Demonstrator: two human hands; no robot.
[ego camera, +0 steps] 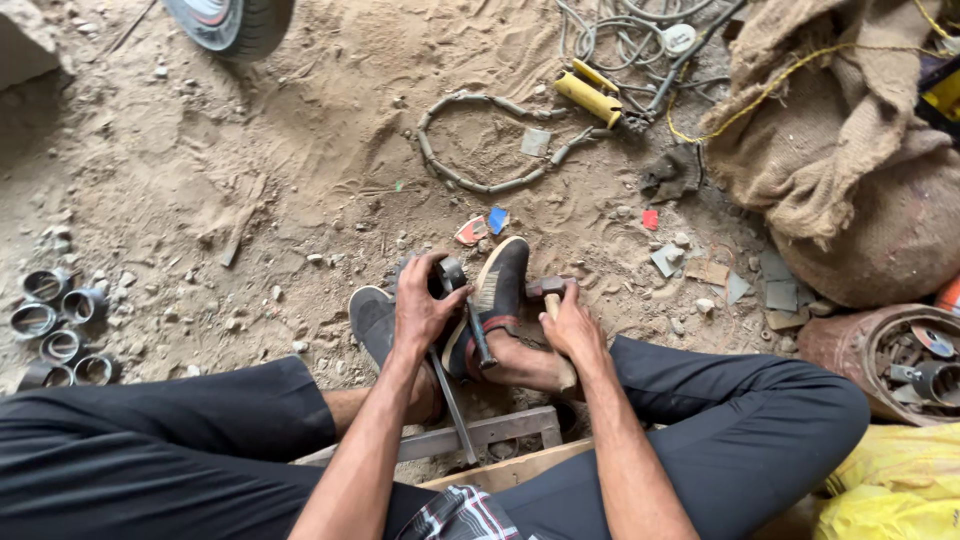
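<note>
I sit on sandy ground with my feet in dark sandals pressed together. My left hand grips a short dark metal pipe piece held between the sandals. A thin dark rod stands against that piece, and a long metal bar runs down from it toward my lap. My right hand is closed on the wooden handle of a hammer, whose metal head rests just right of my right foot.
Several short metal pipe rings lie at the left. A rusty tin of metal parts stands at the right beside burlap sacks. Cables and a yellow-handled tool lie ahead. A metal frame sits under my legs.
</note>
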